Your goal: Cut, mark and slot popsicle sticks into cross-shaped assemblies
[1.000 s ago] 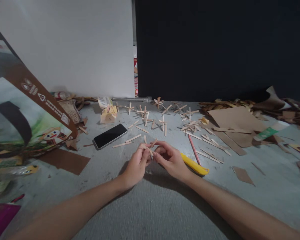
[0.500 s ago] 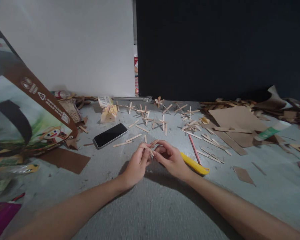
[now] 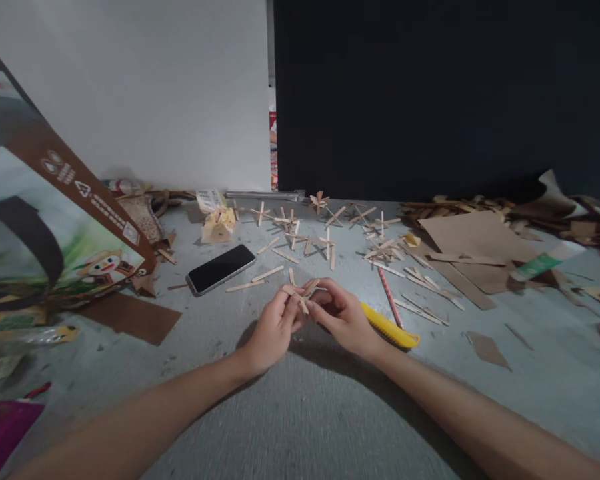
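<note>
- Partly hidden, a small cluster of crossed wooden sticks [image 3: 311, 288] sits between the fingertips of both hands; how many pieces it has, and how they join, is hard to make out.
- Fingers of the left hand [image 3: 269, 328] pinch its left side, those of the right hand [image 3: 350, 325] its right; the curled lower fingers are largely masked.
- Just right of the fingers, the right hand covers one end of a yellow tool [image 3: 393, 329]; a pink rod [image 3: 390, 297] ends close by it.
- Left beyond the fingers lies a dark-screened phone [image 3: 221, 268]; farther left, a printed bag [image 3: 97, 223] and a purple object [image 3: 11, 433] are cut off.
- Straight beyond the fingers, stick crosses [image 3: 328, 244] overlap, their number unclear.
- Well right of the fingers lie brown cardboard [image 3: 473, 240] and a blurry green-and-white tube [image 3: 543, 263].
</note>
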The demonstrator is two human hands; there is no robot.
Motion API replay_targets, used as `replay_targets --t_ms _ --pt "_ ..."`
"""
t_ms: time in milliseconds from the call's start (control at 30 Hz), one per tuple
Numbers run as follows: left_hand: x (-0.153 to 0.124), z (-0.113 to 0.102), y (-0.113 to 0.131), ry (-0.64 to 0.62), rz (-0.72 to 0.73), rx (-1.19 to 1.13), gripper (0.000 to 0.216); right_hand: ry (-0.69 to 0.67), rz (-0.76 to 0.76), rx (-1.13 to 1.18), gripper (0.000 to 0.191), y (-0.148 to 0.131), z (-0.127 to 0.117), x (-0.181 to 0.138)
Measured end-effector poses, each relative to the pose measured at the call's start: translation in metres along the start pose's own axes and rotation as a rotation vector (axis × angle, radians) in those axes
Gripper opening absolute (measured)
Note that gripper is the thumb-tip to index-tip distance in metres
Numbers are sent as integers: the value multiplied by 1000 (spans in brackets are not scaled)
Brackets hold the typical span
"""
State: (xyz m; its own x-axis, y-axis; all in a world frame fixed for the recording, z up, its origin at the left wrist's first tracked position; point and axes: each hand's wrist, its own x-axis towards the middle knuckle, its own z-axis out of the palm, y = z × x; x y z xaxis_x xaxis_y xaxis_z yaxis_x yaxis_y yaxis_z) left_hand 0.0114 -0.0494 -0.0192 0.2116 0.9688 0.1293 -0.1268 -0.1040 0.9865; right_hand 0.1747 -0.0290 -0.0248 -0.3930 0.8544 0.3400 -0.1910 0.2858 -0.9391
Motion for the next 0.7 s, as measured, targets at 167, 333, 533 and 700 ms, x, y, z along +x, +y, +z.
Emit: replay_targets --t_ms 167,333,533,700 --pt "1 0 1 -13 14 -11 57 2 -5 -9 28 -1 0 0" --pt "1 1 3 -2 6 -15 57 -8 10 5 29 -4 0 2" --pt "0 2 3 -2 -7 4 55 20 34 78 31 -3 2 3" --pt "-1 3 3 13 -22 -30 55 41 60 89 31 -5 5 2"
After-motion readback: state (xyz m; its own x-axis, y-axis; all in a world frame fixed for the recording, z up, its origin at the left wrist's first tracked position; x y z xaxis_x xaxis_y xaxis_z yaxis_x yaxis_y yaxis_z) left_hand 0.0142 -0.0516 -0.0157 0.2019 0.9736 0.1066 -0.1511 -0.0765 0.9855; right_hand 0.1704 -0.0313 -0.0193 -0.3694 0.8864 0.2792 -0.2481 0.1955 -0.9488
